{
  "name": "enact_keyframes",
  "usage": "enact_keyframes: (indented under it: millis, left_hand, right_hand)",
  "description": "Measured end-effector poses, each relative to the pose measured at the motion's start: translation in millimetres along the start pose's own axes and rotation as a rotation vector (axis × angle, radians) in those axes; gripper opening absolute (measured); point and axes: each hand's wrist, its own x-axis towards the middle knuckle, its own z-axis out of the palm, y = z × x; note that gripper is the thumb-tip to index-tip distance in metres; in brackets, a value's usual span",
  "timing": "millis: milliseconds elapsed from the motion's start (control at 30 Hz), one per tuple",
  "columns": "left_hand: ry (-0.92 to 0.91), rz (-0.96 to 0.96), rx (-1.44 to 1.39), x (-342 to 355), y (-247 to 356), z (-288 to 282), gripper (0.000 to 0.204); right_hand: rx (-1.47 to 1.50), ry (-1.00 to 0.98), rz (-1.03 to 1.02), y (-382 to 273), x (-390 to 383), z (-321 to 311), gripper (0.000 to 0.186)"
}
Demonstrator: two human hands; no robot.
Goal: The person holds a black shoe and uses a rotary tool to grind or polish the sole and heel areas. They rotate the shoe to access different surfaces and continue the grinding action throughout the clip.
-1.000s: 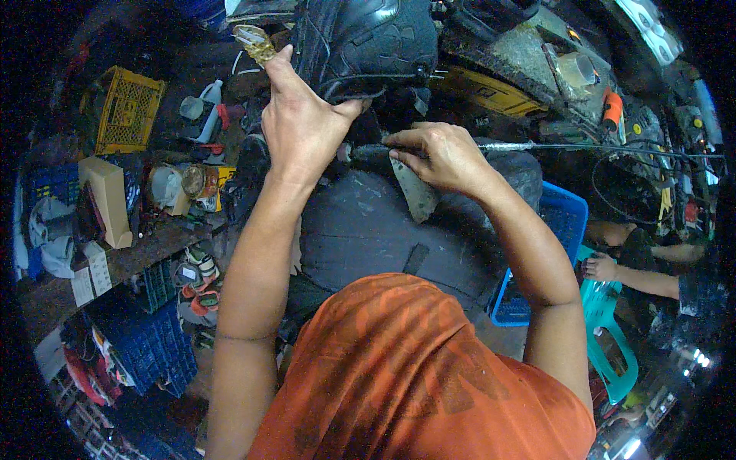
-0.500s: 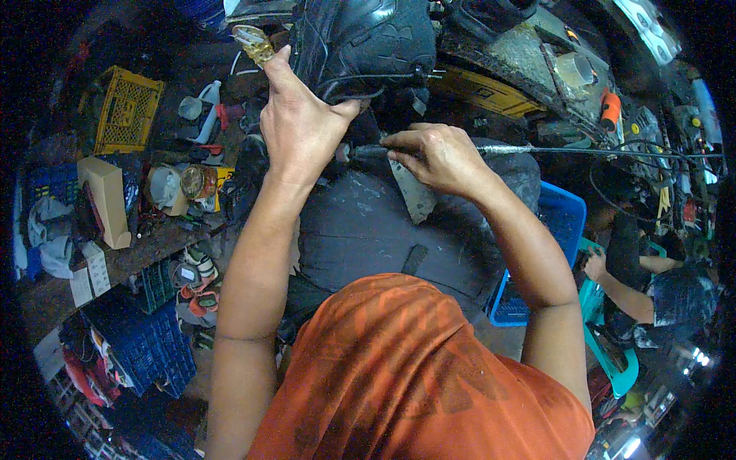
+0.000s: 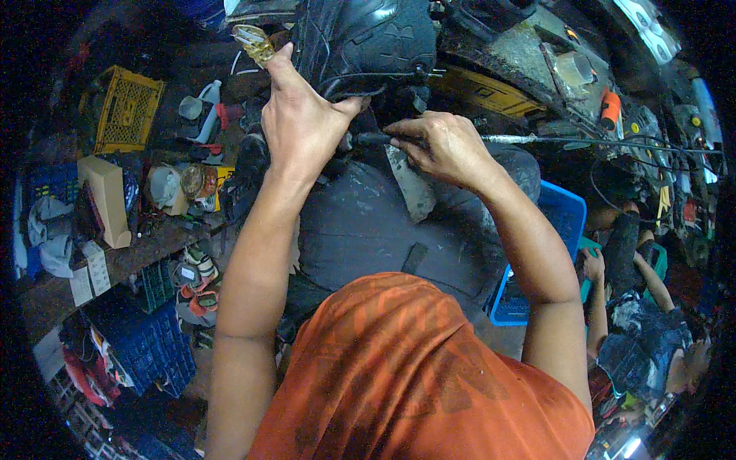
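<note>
My left hand (image 3: 299, 126) is up at the near edge of a large black glossy piece (image 3: 383, 42) with a raised emblem, perhaps a bag. Its thumb and forefinger are spread around something dark, and its other fingers are hidden. My right hand (image 3: 448, 146) pinches the dark handle of a slim tool (image 3: 373, 139) lying sideways above my lap. The tool's tip end points toward my left wrist. From its other side a silvery section and a cable (image 3: 613, 141) run to the right. A grey scrap (image 3: 414, 192) lies on my dark trousers below it.
A blue crate (image 3: 556, 222) stands by my right elbow. At left are a yellow crate (image 3: 130, 107), a cardboard box (image 3: 105, 201) and blue crates (image 3: 146, 345). A cluttered bench holds a cup (image 3: 575, 69) and an orange-handled tool (image 3: 610, 111). Another person (image 3: 636, 345) sits at lower right.
My right hand and the tool have shifted slightly, and the cable sits higher. My left hand stays nearly still. The person at right has moved their arms and leaned lower.
</note>
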Motion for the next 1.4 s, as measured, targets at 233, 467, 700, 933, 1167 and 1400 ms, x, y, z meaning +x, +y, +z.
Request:
enact_keyframes:
  millis: [233,467,700,933,1167,1400]
  left_hand:
    - [-0.008,-0.024,0.005,0.5,2.5,0.6,0.11]
    - [-0.01,-0.002,-0.012,0.2,1.3,1.3,0.11]
    - [-0.001,0.013,-0.019,0.9,-0.1,2.5,0.109]
    - [0.016,0.037,-0.006,1.0,0.0,2.1,0.11]
    - [-0.002,0.004,0.001,0.5,0.4,1.7,0.111]
    - [-0.013,-0.013,0.007,-0.3,1.5,1.7,0.111]
  right_hand:
    - [0.0,-0.029,-0.016,-2.5,0.5,1.4,0.03]
    - [0.002,-0.056,-0.026,-2.1,0.1,3.6,0.029]
    - [-0.019,-0.101,0.016,-4.6,0.7,2.0,0.03]
    - [-0.034,-0.044,-0.02,-3.5,1.1,2.0,0.028]
    - [-0.019,-0.013,-0.027,-2.9,-0.2,6.6,0.029]
    - [-0.024,-0.011,-0.012,-0.7,-3.1,10.1,0.029]
